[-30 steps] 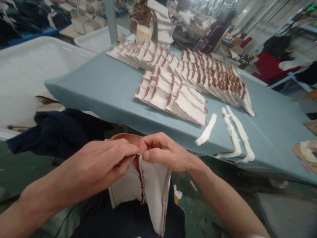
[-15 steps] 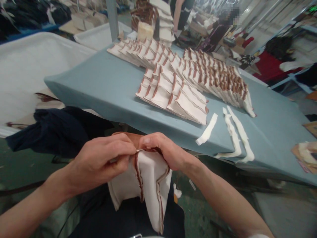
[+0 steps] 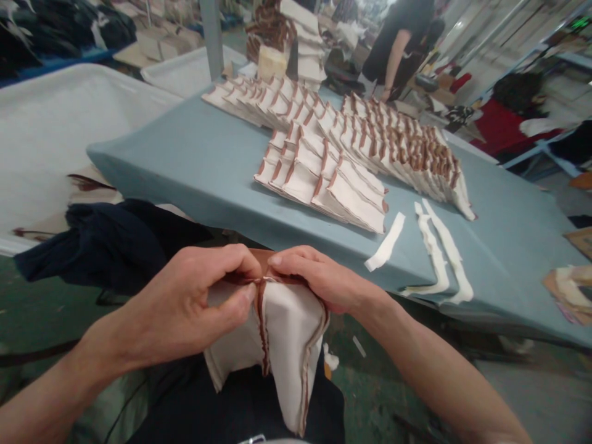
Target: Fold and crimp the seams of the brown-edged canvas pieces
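Note:
Above my lap hangs a white and brown sewn fabric piece (image 3: 291,320), its seam edges showing brown. My left hand (image 3: 198,296) pinches the piece's upper edge beside the middle seam, thumb below and index finger above. Gripping the same edge from the right, my right hand (image 3: 319,274) has its thumb near the seam and its other fingers hidden behind the cloth. The two hands nearly meet at the top of the seam. Several similar pieces lie in overlapping rows (image 3: 319,176) on the table beyond.
The blue-covered table (image 3: 176,160) spans the view in front of me. White strips (image 3: 387,242) lie near its front edge. At left stand a white bin (image 3: 92,117) and dark cloth (image 3: 102,240). A person (image 3: 398,49) leans over the table's far side.
My left fingers have opened slightly and shifted their pinch at the seam, with the thumb now lower. My right hand moved a little. The person behind the table has shifted position.

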Demonstrator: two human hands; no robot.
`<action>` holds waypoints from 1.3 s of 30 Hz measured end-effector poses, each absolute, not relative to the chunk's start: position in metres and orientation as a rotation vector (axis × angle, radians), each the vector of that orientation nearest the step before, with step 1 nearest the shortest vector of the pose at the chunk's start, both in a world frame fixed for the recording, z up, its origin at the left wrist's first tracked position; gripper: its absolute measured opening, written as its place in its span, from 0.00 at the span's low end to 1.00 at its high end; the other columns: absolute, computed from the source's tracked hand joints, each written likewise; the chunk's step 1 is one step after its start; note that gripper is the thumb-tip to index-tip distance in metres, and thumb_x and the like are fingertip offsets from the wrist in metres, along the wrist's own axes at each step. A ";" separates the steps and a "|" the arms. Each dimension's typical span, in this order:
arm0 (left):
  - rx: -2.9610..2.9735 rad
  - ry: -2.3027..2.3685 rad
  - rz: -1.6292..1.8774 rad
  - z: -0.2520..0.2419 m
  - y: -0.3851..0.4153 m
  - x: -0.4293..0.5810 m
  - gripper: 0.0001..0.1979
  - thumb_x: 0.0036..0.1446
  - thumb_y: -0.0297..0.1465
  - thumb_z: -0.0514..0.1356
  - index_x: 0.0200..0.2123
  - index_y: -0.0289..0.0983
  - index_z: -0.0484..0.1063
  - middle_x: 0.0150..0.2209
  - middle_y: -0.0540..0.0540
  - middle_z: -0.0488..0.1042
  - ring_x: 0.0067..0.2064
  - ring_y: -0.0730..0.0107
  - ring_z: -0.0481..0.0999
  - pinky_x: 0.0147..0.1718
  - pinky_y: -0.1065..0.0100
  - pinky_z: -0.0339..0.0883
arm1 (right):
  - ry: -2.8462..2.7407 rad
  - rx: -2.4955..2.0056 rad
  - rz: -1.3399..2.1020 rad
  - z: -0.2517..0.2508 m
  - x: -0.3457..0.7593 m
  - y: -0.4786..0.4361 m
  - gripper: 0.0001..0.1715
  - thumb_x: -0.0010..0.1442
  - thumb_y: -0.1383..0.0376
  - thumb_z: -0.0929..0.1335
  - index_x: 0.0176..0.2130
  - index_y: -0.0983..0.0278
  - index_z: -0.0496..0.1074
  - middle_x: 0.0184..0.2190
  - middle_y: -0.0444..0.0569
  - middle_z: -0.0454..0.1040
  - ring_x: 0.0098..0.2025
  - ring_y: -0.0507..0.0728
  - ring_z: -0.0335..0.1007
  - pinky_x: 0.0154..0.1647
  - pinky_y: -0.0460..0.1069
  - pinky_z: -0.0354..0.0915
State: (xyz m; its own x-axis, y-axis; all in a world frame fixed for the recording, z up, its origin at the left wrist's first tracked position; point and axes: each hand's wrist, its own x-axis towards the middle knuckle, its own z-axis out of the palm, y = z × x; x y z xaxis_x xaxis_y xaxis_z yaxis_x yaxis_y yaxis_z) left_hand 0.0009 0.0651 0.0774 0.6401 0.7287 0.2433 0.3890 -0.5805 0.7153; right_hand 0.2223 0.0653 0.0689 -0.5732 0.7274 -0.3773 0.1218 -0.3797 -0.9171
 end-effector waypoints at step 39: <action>2.248 0.801 0.540 0.079 0.070 0.003 0.10 0.57 0.26 0.55 0.27 0.38 0.74 0.23 0.54 0.72 0.25 0.74 0.69 0.25 0.73 0.59 | -2.050 -1.283 1.258 0.087 0.239 0.045 0.14 0.63 0.59 0.73 0.29 0.64 0.70 0.23 0.37 0.65 0.25 0.48 0.56 0.28 0.45 0.51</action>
State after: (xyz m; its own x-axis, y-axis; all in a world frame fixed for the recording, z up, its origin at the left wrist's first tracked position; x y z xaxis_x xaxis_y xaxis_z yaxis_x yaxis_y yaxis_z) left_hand 0.0025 0.0704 0.0790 0.7242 0.6734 0.1486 0.3907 -0.5783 0.7162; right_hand 0.2390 0.0447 0.0866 -0.4905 0.8642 -0.1123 0.4915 0.1679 -0.8546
